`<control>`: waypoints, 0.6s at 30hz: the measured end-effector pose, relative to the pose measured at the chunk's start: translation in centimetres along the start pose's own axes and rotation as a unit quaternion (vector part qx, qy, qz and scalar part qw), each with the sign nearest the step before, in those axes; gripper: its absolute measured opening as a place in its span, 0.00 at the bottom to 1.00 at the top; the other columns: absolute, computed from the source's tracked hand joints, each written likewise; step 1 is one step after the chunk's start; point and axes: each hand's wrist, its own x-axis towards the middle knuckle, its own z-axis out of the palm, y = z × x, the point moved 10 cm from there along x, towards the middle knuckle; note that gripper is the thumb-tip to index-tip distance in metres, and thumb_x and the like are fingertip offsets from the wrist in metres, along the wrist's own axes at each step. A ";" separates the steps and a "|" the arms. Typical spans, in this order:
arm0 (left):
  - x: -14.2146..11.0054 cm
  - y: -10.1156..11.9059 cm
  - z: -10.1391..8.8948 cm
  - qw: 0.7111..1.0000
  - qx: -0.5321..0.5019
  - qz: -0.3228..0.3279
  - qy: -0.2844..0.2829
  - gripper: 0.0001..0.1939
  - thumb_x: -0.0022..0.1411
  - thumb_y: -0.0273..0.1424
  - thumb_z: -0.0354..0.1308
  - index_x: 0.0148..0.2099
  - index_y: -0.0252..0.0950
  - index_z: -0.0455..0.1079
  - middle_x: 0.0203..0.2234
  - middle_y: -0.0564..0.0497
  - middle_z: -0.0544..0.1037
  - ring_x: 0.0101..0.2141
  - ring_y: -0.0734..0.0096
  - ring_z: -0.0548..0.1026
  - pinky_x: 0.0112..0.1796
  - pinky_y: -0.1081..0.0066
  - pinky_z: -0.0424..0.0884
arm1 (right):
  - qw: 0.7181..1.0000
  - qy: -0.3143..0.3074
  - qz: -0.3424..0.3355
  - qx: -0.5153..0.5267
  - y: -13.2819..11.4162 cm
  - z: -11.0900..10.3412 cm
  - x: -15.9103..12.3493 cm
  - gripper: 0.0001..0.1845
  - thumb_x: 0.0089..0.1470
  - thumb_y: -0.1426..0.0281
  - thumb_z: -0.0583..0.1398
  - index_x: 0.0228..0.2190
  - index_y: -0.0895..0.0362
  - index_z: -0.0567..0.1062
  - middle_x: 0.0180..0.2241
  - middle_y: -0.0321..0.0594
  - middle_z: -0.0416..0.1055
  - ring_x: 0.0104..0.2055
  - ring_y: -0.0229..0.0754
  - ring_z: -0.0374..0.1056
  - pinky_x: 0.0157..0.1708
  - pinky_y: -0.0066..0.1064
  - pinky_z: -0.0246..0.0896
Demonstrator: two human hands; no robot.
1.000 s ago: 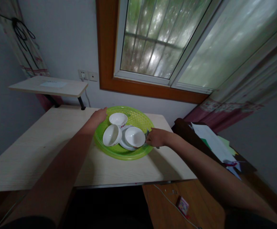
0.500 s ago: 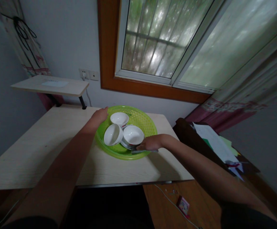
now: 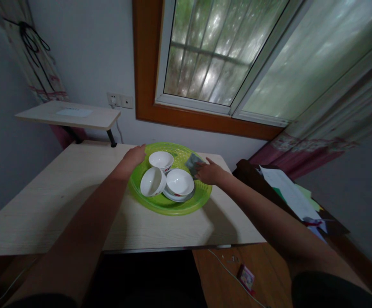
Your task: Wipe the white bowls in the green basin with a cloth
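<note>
A round, bright green plastic basin (image 3: 150, 207) rests on the pale wooden table. My left hand (image 3: 135, 156) is closed on its left rim. Inside it are a white bowl (image 3: 160, 160) at the back, a tilted white bowl (image 3: 152, 182) at the left, and another white bowl (image 3: 180, 182) at the right, which sits on a white plate (image 3: 176, 198). My right hand (image 3: 209, 172) is over the basin's right side, its fingers on a grey cloth (image 3: 192, 162) that lies against the basin's inner surface. One of its fingers sticks up apart from the cloth.
A small raised shelf (image 3: 86, 115) with a sheet of paper stands at the table's back left. Behind is a window (image 3: 211, 55) with a wooden frame. Papers (image 3: 284, 190) lie on dark furniture at the right. A white cable (image 3: 227, 269) and a small pink box (image 3: 246, 277) are on the floor.
My right hand has moved with the grey cloth from the basin's front right edge, away from me to its right back side. My left hand stays on the rim.
</note>
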 end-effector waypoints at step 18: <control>-0.1 -0.3 0.0 1.000 0.021 -0.017 0.000 0.31 0.72 0.32 0.47 0.74 0.35 0.55 0.59 0.33 0.76 0.55 0.53 0.76 0.52 0.61 0.70 | 0.991 -0.085 0.029 0.098 0.1 0.0 -1.2 0.20 0.68 0.61 0.54 0.37 0.54 0.84 0.46 0.48 0.82 0.55 0.54 0.75 0.64 0.51 0.57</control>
